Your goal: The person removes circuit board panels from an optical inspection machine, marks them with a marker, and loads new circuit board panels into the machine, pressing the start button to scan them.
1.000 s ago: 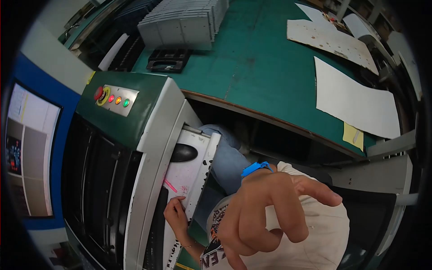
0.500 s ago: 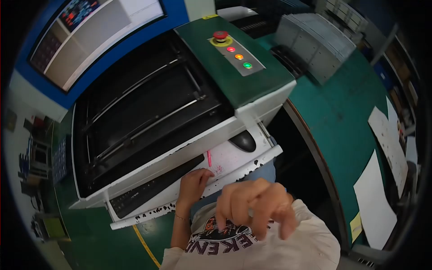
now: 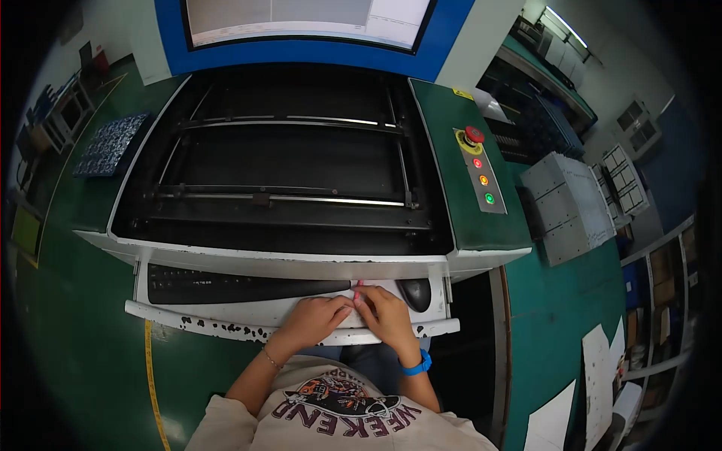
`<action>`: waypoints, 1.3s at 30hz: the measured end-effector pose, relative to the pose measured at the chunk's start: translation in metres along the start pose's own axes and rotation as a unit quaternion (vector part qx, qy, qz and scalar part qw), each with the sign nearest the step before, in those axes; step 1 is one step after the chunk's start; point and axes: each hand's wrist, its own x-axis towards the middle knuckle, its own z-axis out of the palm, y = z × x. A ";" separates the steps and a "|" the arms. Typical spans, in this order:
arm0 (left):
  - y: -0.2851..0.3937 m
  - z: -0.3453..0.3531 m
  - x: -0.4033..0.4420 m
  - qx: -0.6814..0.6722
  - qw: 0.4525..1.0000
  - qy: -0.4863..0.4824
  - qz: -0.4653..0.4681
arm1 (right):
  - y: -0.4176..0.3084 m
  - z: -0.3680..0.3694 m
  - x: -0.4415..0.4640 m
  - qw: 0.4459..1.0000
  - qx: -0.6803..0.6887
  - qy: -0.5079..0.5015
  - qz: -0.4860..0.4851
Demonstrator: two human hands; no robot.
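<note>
Both my hands meet over the pull-out keyboard tray (image 3: 241, 310), which has a white, chipped front edge. My right hand (image 3: 387, 314), with a blue wristband, has its fingertips pinched around a slim pink stick (image 3: 357, 289); its exact kind is too small to tell. My left hand (image 3: 312, 322) is beside it, fingers bent together and fingertips against the right hand's; what lies between them is hidden. A black keyboard (image 3: 226, 288) lies to the left of the stick, and a black mouse (image 3: 414, 295) to its right.
Above the tray stands a machine with a black rail bed (image 3: 278, 161) and a blue-framed screen (image 3: 308, 19). Its green right panel carries a red emergency button (image 3: 473, 135) and lit buttons. Grey boxes (image 3: 564, 207) and white sheets (image 3: 551, 421) rest on the green table at right.
My right hand has come down from in front of my chest to the tray and pinched the pink stick. My left hand stays at the tray. The view has turned and levelled.
</note>
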 end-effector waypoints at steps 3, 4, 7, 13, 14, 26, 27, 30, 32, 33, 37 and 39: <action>0.002 0.000 0.001 -0.009 1.000 0.005 0.009 | -0.002 -0.002 -0.004 1.000 -0.002 -0.006 0.013; 0.001 0.000 0.000 -0.003 1.000 0.007 0.018 | 0.000 0.000 -0.006 1.000 -0.002 -0.006 0.012; 0.001 -0.002 0.001 0.007 1.000 -0.013 0.017 | 0.003 0.004 -0.009 0.998 0.034 0.020 0.051; 0.000 -0.001 0.001 0.008 0.999 -0.032 0.007 | 0.003 0.002 -0.008 0.997 0.038 0.019 0.067; 0.001 -0.002 0.001 0.002 0.999 -0.031 0.004 | 0.004 0.002 -0.008 0.997 0.037 0.020 0.065; 0.003 -0.004 0.001 0.001 1.000 -0.025 0.011 | 0.001 0.000 -0.008 0.997 0.047 0.027 0.060; 0.003 -0.003 0.001 0.001 1.000 -0.026 0.011 | 0.001 -0.001 -0.008 0.997 0.047 0.028 0.058; 0.002 -0.003 0.001 0.007 1.000 -0.025 0.015 | 0.003 0.000 -0.009 0.997 0.052 0.027 0.055; 0.002 -0.003 0.002 0.004 1.000 -0.027 0.015 | 0.003 0.000 -0.009 0.997 0.054 0.027 0.054; 0.002 -0.003 0.001 0.004 0.999 -0.029 0.015 | 0.003 0.000 -0.009 0.997 0.055 0.027 0.053; 0.001 -0.003 0.002 -0.003 0.999 -0.028 0.015 | 0.002 -0.001 -0.009 0.996 0.062 0.025 0.056; 0.001 -0.003 0.001 -0.005 0.999 -0.030 0.011 | 0.005 0.000 -0.010 0.997 0.052 0.024 0.051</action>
